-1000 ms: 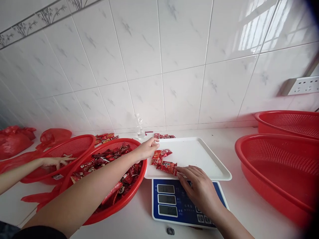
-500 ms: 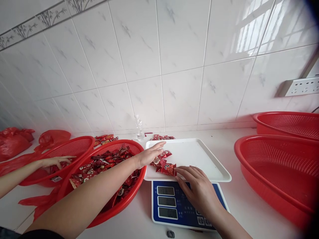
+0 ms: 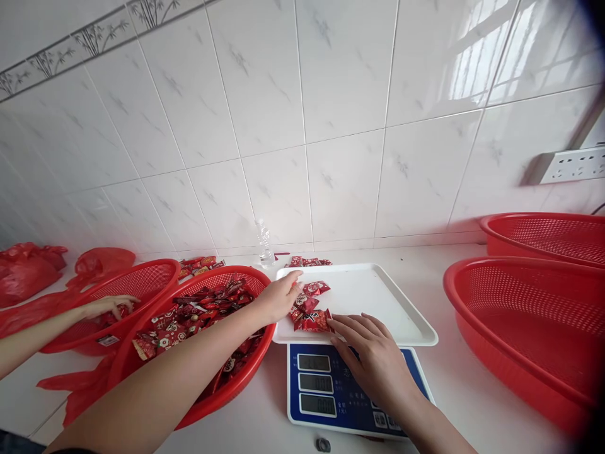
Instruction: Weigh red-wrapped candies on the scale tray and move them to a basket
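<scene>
Several red packets lie at the left end of a white tray on a blue scale. My left hand is over the tray's left edge, fingers apart, beside the packets and holding nothing visible. My right hand reaches across the scale's keypad, its fingers spread and its fingertips at the right end of the nearest packet. Under my left forearm stands a red basket full of similar packets.
Another person's hand is in a second red basket at the left. Red bags lie beyond it. A clear bottle stands by the wall. Large red baskets are at the right. A small dark object lies before the scale.
My left hand has drawn back slightly to the left, uncovering more of the packets. The nearest packet has shifted slightly left. My right hand has moved very little.
</scene>
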Tool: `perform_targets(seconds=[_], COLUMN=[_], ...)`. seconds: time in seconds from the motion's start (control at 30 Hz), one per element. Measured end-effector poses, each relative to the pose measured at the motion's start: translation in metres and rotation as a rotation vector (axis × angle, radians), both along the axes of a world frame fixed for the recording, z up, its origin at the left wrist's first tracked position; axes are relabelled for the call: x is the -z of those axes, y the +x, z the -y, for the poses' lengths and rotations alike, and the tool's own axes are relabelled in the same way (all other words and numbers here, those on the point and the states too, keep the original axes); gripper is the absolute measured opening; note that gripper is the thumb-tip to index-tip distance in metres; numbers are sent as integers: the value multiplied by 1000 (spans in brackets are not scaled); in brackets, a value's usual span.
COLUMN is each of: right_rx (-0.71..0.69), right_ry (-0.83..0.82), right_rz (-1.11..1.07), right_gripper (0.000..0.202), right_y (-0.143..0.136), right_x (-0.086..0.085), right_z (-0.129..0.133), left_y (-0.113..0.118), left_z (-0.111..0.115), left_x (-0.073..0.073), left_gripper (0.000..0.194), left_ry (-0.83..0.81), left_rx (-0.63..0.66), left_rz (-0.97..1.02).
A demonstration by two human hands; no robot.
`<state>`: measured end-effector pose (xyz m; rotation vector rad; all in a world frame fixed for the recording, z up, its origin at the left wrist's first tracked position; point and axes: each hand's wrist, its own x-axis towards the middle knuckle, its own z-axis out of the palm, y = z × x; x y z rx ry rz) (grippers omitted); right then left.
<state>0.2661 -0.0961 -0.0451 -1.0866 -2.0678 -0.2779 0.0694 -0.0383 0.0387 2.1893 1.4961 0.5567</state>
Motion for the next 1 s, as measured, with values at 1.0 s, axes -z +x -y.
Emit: perform_targets(seconds=[1.0], right_rx=[-174], right_ry=[-255], right_rz=[121], right_gripper=[26], right_y=[-55], right_x=[-56], right_z=[-27], left_y=[-4], left_z=[99], left_x=[125], left_gripper=[50], left_ry=[454], left_rx=[384], left_rz=[365])
